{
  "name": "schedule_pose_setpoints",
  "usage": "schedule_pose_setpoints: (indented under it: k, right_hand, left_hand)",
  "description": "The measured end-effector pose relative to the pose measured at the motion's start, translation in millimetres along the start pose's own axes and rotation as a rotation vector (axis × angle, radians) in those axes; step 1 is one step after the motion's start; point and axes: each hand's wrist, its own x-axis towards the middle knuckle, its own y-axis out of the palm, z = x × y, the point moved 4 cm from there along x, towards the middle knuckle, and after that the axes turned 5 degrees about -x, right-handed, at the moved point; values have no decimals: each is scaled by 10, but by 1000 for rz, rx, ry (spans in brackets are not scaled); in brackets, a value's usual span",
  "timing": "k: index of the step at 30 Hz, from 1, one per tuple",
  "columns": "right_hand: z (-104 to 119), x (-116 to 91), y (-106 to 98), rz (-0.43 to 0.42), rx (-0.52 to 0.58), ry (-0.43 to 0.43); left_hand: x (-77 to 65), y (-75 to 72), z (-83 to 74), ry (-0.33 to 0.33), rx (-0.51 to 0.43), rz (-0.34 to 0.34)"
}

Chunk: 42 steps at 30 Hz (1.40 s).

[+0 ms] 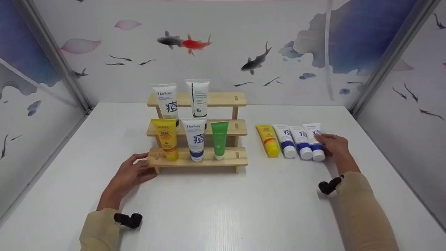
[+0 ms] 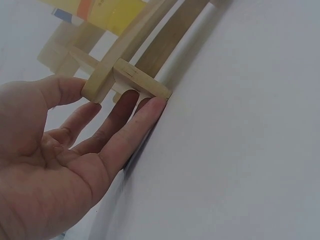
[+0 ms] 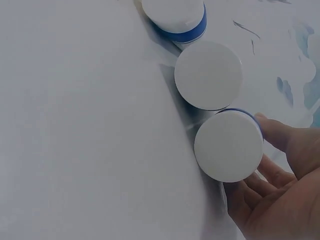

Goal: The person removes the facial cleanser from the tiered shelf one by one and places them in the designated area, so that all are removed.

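Observation:
A three-tier wooden rack (image 1: 230, 158) stands on the white table. My left hand (image 1: 129, 176) holds the left end of its lowest shelf, thumb against the board's end and fingers beneath, as the left wrist view shows. My right hand (image 1: 336, 148) grips the rightmost white squeeze tube (image 1: 312, 134), which lies on the table. In the right wrist view, the thumb and fingers are around that tube's right side, behind its round white cap (image 3: 229, 146). Left of it lie two similar white tubes (image 1: 300, 136) (image 1: 284, 134) and a yellow tube (image 1: 267, 136).
On the lowest shelf stand a yellow tube (image 1: 165, 137), a white-and-blue tube (image 1: 194, 136) and a small green tube (image 1: 219, 139). Behind them are another white-and-blue tube (image 1: 167, 101) and a white tube with a dark stripe (image 1: 198, 97). Printed panels (image 1: 223, 62) border the table.

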Motion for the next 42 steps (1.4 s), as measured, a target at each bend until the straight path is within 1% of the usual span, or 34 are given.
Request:
schedule_pose_setpoints:
  k: [8, 10, 15, 21, 27, 30, 35, 40, 42]
  right_hand:
    - [6, -38, -28, -24, 6, -16]
    - [9, -36, -42, -24, 25, -18]
    - [73, -67, -68, -18, 69, -53]
    - [291, -223, -53, -18, 38, -164]
    - [603, -481, 40, -31, 130, -324]
    - [774, -649, 110, -40, 137, -414]
    - [1019, -907, 278, -8, 88, -538]
    - [1205, -1134, 465, 64, 103, -593]
    - [1278, -1221, 535, 94, 94, -613]
  left_hand:
    - [-3, 17, -8, 9, -10, 8]
    - [-8, 19, -9, 6, -8, 6]
    - [-5, 5, 4, 9, -27, 6]
    - [1, 8, 10, 9, -34, 10]
    - [-5, 18, -5, 12, -33, 9]
    - [-10, 20, -10, 15, -32, 14]
    - [-10, 21, -2, 16, -21, 16]
    - [-13, 10, 3, 15, -16, 15]
    - [-10, 7, -5, 17, -27, 10]
